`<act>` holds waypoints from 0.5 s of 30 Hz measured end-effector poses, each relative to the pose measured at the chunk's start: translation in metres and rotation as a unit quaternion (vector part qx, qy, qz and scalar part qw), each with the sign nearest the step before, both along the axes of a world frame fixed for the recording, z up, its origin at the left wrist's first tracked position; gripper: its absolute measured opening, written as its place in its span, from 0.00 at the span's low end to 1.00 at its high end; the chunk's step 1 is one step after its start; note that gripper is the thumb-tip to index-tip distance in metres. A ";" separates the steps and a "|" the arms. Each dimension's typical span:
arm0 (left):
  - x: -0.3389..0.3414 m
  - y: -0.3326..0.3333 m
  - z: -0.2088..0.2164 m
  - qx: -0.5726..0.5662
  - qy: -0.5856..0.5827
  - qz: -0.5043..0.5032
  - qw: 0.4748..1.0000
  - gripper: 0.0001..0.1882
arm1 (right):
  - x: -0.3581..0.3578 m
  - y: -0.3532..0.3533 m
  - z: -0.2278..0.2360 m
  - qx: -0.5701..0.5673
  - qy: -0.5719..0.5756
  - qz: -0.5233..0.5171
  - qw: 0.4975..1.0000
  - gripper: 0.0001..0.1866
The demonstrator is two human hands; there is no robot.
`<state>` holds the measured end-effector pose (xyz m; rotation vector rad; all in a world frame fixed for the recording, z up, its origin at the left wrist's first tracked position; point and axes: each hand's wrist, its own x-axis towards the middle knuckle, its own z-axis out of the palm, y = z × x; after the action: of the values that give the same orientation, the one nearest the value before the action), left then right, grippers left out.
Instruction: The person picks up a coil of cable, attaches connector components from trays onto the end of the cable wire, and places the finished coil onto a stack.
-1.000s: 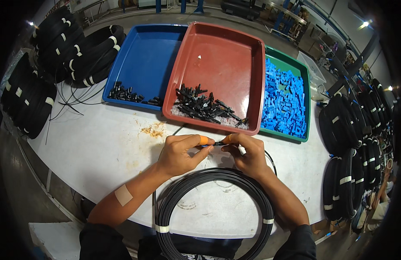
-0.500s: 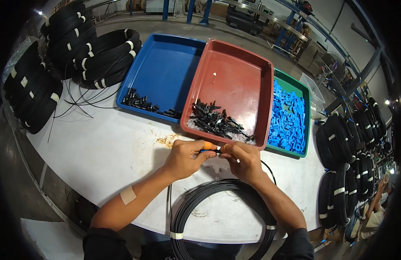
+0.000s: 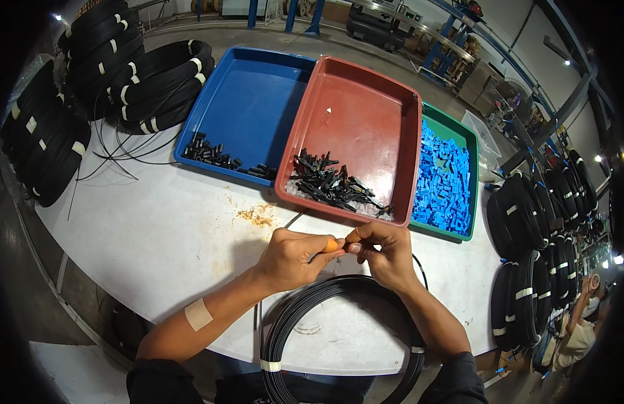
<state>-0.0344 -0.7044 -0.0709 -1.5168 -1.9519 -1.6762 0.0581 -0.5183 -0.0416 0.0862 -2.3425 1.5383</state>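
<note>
My left hand point(image 3: 291, 259) and my right hand point(image 3: 387, 254) meet fingertip to fingertip over the table, just in front of the red tray point(image 3: 366, 94). Both are closed in a pinch. Whatever lies between the fingertips is small, dark and mostly covered by them. Orange wrapping covers a left fingertip, and a thin orange band circles a right finger. Below the hands lies a coil of black cable point(image 3: 285, 316), tied with white tape and hanging over the table's near edge. A short dark length of cable point(image 3: 298, 217) shows just beyond my left hand.
Black pointed connector parts point(image 3: 332, 182) lie in the red tray. Left of it, a blue tray point(image 3: 258, 87) holds short black sleeves point(image 3: 214, 153); rightward, a green tray point(image 3: 468, 202) holds blue clips point(image 3: 443, 182). Cable coils stand at left point(image 3: 163, 87) and right point(image 3: 520, 209). Another person point(image 3: 581, 330) is far right.
Both hands have shifted slightly down, away from the red tray. The blue and black bits visible between the fingertips are now covered. My right index finger has risen and arches more.
</note>
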 end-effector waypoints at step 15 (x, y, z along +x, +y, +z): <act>-0.003 0.000 0.000 -0.013 -0.468 -0.103 0.878 0.12 | -0.002 0.014 -0.014 0.229 0.173 0.012 0.958 0.15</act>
<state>-0.0378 -0.7044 -0.0707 -0.9880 -2.2181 -2.8620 0.0557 -0.5046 -0.0554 0.4552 -2.3557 0.8710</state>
